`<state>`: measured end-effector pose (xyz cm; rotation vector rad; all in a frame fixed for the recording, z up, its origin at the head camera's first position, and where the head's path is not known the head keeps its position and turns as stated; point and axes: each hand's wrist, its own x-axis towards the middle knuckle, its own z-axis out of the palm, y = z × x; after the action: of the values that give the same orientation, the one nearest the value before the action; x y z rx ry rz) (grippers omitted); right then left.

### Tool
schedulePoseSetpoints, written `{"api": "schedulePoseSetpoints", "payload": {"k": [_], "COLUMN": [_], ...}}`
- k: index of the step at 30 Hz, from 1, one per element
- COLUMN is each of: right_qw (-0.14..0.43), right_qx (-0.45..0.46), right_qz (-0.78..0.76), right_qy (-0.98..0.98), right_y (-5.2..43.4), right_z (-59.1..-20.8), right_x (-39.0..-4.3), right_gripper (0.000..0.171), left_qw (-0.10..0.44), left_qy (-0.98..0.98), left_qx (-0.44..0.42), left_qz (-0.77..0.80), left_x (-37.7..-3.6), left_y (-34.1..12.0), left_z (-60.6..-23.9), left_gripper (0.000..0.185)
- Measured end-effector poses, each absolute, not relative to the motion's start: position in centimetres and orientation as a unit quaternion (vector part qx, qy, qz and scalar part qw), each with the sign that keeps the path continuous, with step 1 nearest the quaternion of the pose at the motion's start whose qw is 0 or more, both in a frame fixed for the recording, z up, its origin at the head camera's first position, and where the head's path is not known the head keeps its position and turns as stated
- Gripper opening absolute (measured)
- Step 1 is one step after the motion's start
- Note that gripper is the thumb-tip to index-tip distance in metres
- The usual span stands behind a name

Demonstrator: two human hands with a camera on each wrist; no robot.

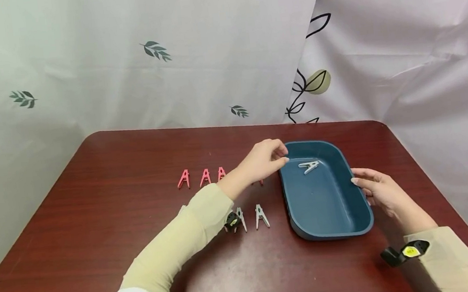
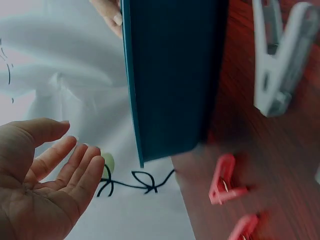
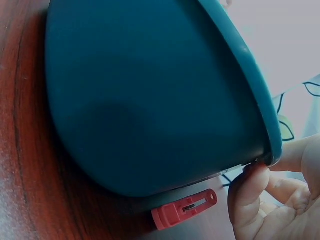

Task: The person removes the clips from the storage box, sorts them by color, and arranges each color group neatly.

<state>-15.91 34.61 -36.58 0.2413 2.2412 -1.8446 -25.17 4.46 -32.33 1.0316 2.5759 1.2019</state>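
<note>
A blue plastic bin (image 1: pixel 331 237) stands on the table, one white clothespin (image 1: pixel 309 166) lying inside. My left hand (image 1: pixel 266 158) is at the bin's far left rim; in the left wrist view its palm shows bare, fingers loosely extended and holding nothing. The right hand (image 1: pixel 384 192) grips the bin's right rim between thumb and fingers. Beside the bin's outer wall, a red clothespin (image 3: pixel 185 209) shows below the rim in the right wrist view. Left of the bin are a red clothespin (image 1: pixel 205 176) among others in a row and a white clothespin (image 1: pixel 261 216) in a nearer row.
The dark red wooden table (image 1: pixel 103 180) spreads under everything. A white cloth with leaf prints (image 1: pixel 207 62) hangs behind its far edge and along the sides. My left forearm (image 1: pixel 184 238) crosses over the white row and hides part of both rows.
</note>
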Motion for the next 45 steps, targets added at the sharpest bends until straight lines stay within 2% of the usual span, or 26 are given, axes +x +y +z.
{"api": "schedulePoseSetpoints", "payload": {"k": [12, 22, 32, 45], "right_qw": [0.116, 0.113, 0.112, 0.112], "right_qx": [0.074, 0.074, 0.076, 0.071], "right_qz": [-0.605, -0.606, -0.609, -0.626], "right_qy": [0.784, 0.784, 0.781, 0.769], "right_y": [34.2, 34.8, 34.7, 34.9], "right_z": [-36.4, -36.5, -36.7, -36.8], "right_x": [-16.1, -16.2, -16.1, -16.0], "right_gripper": [0.021, 0.017, 0.019, 0.016], "left_qw": [0.067, 0.068, 0.068, 0.096], "left_qy": [0.865, 0.893, 0.909, 0.931], "left_qx": [0.351, 0.337, 0.309, 0.335], "left_qz": [0.352, 0.289, 0.271, 0.105], "left_x": [-26.1, -26.2, -26.8, -26.8], "left_y": [9.1, 12.5, 13.5, 14.6], "left_z": [-32.8, -34.0, -35.8, -36.9], "left_gripper": [0.026, 0.031, 0.037, 0.05]}}
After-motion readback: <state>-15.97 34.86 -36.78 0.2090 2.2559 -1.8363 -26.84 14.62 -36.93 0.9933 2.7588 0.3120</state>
